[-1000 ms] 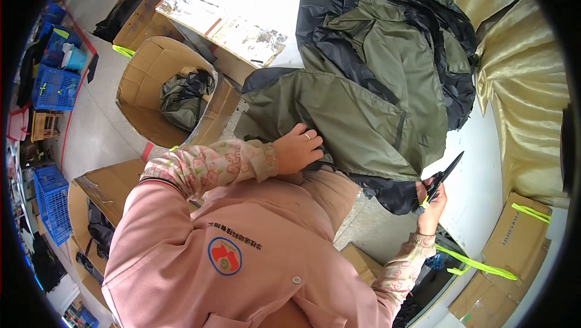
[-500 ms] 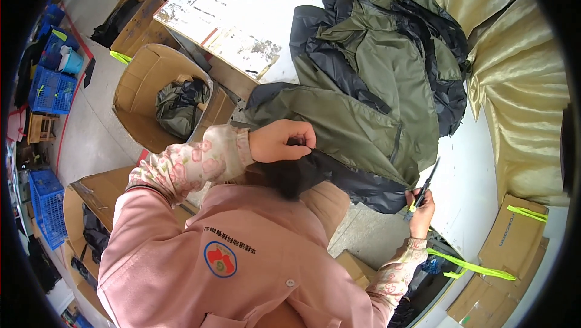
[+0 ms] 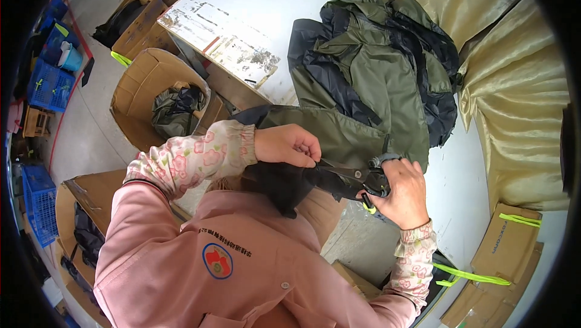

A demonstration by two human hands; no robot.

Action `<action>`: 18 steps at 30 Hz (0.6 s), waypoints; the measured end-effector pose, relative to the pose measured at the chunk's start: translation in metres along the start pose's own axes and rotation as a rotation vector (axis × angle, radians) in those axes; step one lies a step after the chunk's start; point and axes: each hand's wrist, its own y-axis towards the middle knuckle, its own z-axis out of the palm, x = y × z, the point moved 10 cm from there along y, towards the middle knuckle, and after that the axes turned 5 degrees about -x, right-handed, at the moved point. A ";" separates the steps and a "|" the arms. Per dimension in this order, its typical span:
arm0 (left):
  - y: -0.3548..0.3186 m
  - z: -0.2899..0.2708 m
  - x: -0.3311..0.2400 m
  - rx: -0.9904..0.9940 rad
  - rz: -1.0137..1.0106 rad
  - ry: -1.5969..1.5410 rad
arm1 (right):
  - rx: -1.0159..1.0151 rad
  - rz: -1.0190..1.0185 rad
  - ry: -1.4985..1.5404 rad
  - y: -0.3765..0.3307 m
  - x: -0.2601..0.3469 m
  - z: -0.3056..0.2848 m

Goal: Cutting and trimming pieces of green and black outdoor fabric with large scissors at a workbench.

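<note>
An olive-green and black jacket lies bunched on the white table, with one part drawn over the near edge toward my body. My left hand is closed in a pinch on the jacket's dark edge, above the black fabric hanging at my lap. In my right hand is a pair of dark-handled scissors, fingers wrapped round the handles. The blades point left along the dark edge, their tips close to my left fingertips. Whether a thread lies between the blades is too small to tell.
The white table has a worn, stained corner. Left of it stands an open cardboard box with similar green and black garments inside. Gold curtain fabric hangs at the right, above flattened cardboard with yellow-green straps.
My right hand has moved left and up from the table's near edge, bringing the scissors to my left fingertips. The jacket has shifted slightly. My left hand keeps its pinch.
</note>
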 end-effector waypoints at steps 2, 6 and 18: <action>-0.001 0.000 -0.001 -0.011 -0.003 0.004 | 0.056 -0.025 -0.019 0.005 0.003 0.005; -0.002 0.002 -0.002 0.008 -0.008 -0.032 | 0.081 -0.050 -0.020 0.007 0.007 0.009; -0.003 -0.004 -0.007 0.005 0.002 0.026 | 0.023 -0.074 -0.051 0.005 0.004 0.007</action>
